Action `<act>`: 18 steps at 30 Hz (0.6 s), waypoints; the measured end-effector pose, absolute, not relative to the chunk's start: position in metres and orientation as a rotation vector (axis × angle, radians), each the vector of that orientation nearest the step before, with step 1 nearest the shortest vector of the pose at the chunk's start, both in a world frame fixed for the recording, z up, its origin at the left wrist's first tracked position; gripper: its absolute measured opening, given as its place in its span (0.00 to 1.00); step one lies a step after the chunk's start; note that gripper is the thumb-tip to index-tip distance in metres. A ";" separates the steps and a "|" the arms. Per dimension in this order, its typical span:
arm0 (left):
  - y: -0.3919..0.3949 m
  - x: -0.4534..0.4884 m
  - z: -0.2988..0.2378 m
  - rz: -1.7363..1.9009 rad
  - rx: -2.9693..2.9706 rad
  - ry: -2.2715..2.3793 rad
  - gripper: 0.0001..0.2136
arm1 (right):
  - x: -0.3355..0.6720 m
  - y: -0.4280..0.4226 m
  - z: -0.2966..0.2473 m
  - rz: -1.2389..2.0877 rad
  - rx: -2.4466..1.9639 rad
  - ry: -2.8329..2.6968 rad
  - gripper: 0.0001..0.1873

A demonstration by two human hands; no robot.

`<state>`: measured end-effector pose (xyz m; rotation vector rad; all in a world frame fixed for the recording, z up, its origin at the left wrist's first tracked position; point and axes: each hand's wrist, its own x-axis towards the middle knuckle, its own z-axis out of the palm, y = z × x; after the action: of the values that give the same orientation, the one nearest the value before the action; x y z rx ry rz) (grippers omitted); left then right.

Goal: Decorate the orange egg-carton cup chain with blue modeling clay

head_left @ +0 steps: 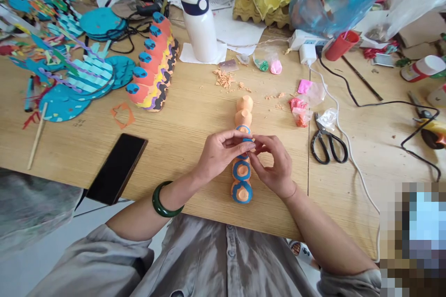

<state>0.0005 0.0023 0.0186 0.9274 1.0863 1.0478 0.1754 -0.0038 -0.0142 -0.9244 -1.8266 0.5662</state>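
An orange egg-carton strip point(241, 171) lies lengthwise on the table in front of me. Blue rings surround its nearer bumps, while the two farthest bumps are plain orange. Above the middle of the strip, my left hand point(219, 152) and my right hand point(276, 162) meet at the fingertips. Both are closed in a pinch. A bit of blue shows by the fingers, but I cannot tell whether it is a held piece or the strip beneath. The fingers hide part of the strip's middle.
A painted carton piece point(153, 67) and black phone point(117, 168) lie left. Beyond the strip are orange scraps point(224, 79) and a white bottle point(199, 25). To the right are black-handled scissors point(328, 144), small clay bags point(300, 110), a white cable point(351, 153) and a red cup point(341, 46).
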 end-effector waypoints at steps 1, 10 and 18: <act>0.003 0.001 0.019 1.033 0.934 1.091 0.15 | 0.175 -0.004 -0.014 0.570 -0.917 -1.830 0.22; 0.003 -0.001 0.015 1.076 1.006 1.017 0.16 | 0.175 -0.004 -0.014 0.624 -0.977 -1.713 0.10; 0.003 -0.001 0.013 1.069 1.021 1.051 0.14 | 0.175 -0.004 -0.017 0.578 -0.908 -1.739 0.15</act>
<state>-0.0011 0.0033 0.0127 1.0209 1.0509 1.0687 0.1753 -0.0036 -0.0174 -0.9079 -1.7394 0.5779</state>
